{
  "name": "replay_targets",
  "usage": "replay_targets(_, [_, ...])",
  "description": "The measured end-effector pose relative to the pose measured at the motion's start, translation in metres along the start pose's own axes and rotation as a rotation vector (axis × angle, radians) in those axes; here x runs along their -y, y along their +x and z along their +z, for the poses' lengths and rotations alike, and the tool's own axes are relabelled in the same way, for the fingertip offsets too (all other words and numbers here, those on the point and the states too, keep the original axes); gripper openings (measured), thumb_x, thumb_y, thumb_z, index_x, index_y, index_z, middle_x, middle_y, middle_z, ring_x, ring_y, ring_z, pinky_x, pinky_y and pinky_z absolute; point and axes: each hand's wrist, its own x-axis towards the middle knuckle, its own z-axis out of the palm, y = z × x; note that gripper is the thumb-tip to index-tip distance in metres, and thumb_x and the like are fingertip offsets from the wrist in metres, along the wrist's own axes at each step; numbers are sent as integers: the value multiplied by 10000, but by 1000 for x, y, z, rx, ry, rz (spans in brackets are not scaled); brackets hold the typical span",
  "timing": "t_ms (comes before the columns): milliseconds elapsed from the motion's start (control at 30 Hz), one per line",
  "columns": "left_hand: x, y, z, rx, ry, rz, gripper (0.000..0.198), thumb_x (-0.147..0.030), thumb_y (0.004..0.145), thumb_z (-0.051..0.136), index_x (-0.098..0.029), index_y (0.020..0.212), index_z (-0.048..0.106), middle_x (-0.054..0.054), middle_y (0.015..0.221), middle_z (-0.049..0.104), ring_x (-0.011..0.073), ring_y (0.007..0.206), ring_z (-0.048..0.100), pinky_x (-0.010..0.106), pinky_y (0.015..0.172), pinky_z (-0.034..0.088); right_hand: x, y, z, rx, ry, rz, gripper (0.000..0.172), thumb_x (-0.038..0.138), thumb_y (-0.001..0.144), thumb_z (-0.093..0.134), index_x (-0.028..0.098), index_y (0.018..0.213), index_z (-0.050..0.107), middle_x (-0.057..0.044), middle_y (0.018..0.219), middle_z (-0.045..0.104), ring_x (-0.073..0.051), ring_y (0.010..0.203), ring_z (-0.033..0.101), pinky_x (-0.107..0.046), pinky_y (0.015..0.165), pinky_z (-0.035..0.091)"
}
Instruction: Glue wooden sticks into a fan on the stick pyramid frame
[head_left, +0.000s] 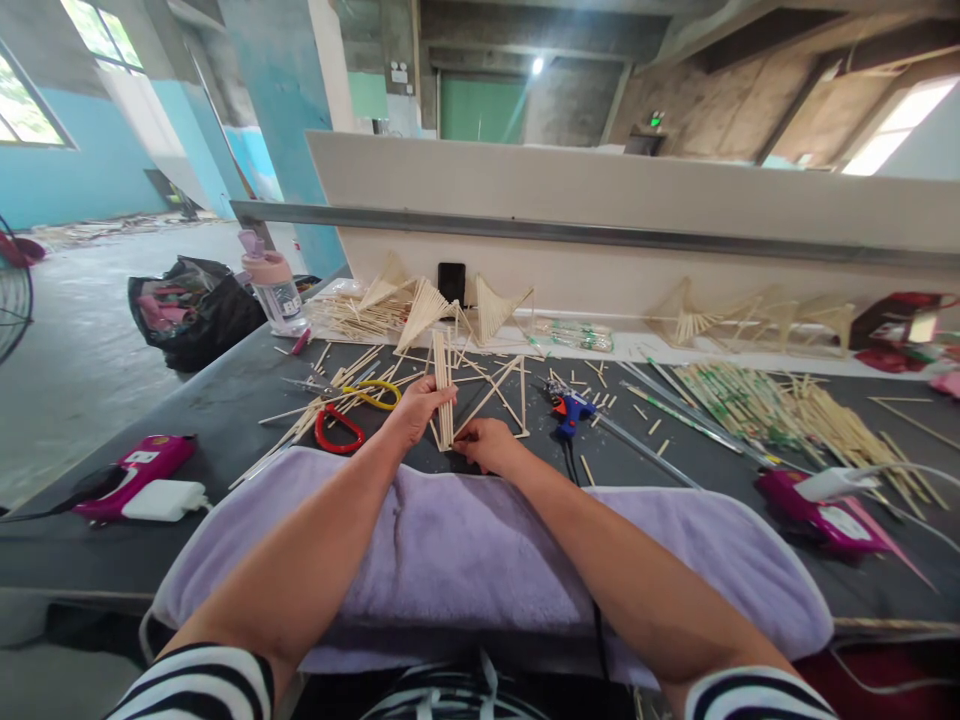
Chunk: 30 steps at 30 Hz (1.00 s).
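Note:
My left hand [417, 404] is closed round a flat bundle of thin wooden sticks [443, 375] that stands upright on the dark table [225, 400]. My right hand [487, 442] pinches the bundle's lower end from the right. Just behind the bundle lies an open stick frame [501, 392], a triangle shape flat on the table. Both forearms rest on a lilac towel [465, 550] at the table's near edge.
Yellow scissors [373, 393] and a red-handled tool [339, 430] lie left of my hands; a blue glue gun [568, 410] lies right. Pink glue guns [139, 467] [829, 515] sit at both sides. Loose sticks [787, 410], finished stick fans [427, 305], a bottle [274, 285] and a white partition [600, 200] stand behind.

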Motion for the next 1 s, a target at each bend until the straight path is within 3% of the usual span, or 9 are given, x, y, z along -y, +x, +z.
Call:
replay_targets(200, [2,2,-2,11,22,27,280,-382,636,702,-148,672,552,-30,575,525,72,477,417,218,470,283,4,-3,-6,48,0,7,199,177,782,570,144,946,678,18,554,604,-60,346,475,-160,373,364])
replay_targets(567, [2,1,0,-10,58,70,259,-379,662,674,-146,656,561,-23,580,534,75,489,412,220,480,283,0,-1,-1,15,-23,16,214,223,786,560,179,953,687,11,568,615,-72,343,476,-174,368,360])
replay_targets(1000, [0,0,1,-59,54,84,237,-374,699,636,-149,667,567,-34,560,493,47,426,321,218,421,195,0,-1,-1,29,-24,23,204,218,795,559,177,947,689,10,587,624,-59,343,463,-167,378,360])
